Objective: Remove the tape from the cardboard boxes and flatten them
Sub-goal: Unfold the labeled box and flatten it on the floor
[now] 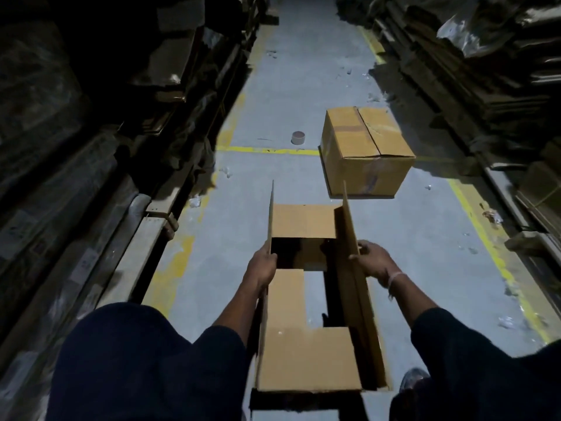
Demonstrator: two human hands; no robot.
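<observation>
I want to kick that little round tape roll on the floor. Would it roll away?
Probably not at first: the tape roll seems to lie on its flat side on the smooth grey floor, so a nudge would likely slide it. Tipped onto its edge, it could roll far. It looks small and hollow, so probably light.

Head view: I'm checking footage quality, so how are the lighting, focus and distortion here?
Head view: the floor is lit down the middle, while the shelves on both sides sink into near black; the open box and both hands, left hand and right hand, look reasonably sharp; wide-angle bending skews the aisle edges.
</observation>
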